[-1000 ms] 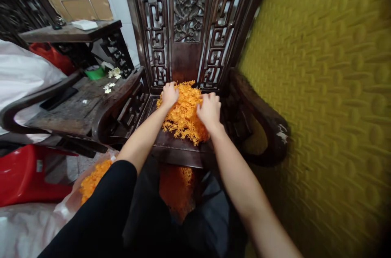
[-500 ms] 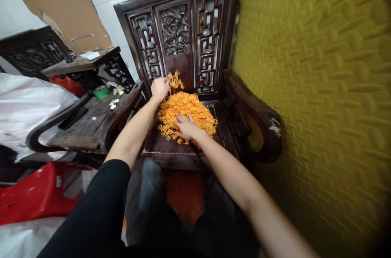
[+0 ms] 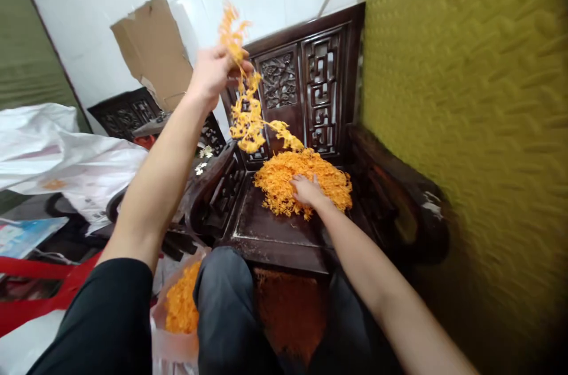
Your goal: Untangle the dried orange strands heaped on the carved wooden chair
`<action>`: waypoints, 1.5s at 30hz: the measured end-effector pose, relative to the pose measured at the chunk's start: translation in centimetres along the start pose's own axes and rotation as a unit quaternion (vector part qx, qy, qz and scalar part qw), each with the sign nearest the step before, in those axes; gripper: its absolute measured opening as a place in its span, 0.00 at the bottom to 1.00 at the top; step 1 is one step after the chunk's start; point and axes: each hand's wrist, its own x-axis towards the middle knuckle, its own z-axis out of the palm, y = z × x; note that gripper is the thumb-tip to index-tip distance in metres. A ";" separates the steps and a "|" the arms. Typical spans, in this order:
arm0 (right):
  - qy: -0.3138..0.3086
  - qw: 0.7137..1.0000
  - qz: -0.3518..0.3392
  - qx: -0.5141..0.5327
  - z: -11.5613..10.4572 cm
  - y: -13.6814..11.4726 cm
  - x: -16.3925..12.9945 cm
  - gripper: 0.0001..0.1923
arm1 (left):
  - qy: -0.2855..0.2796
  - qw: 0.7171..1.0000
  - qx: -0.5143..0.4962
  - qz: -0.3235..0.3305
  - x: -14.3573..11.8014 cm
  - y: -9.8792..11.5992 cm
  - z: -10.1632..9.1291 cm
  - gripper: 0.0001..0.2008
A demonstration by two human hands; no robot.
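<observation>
Head view: near the upper middle of the frame, a frilly, stringy orange strand (image 3: 246,120) is pinched in the grip of the left hand (image 3: 215,73), with part raised above the fingers and the rest hung below, linked to a tangled orange heap (image 3: 326,171). This heap is borne, right of the frame's centre, by the seat of a dark, carved wooden chair (image 3: 275,233), and is touched by the right hand (image 3: 307,189), whose fingers are spread over its near side. At the lower left, more orange material (image 3: 183,301) is held in a translucent, pinkish plastic bag (image 3: 175,346). The strand is probably best drawn upward slowly, with the heap steadied under light pressure, so that snags are loosened rather than torn.
</observation>
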 end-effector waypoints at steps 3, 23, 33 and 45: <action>0.086 0.995 0.011 0.046 -2.0 -1.9 -0.3 0.18 | -0.089 0.993 -0.064 -0.038 -6.0 1.4 0.2 0.28; 0.187 0.968 -0.111 0.124 -7.5 -8.8 -5.8 0.38 | -0.413 0.782 -0.372 -0.282 -28.5 1.4 13.2 0.15; 0.257 0.942 0.046 0.212 -5.9 -5.1 -3.5 0.27 | -0.447 0.777 -0.361 -0.257 -29.0 2.9 12.9 0.27; 0.354 0.757 0.312 0.452 -5.9 3.3 -1.2 0.30 | -0.429 0.686 -0.451 -0.378 -29.3 1.8 10.5 0.25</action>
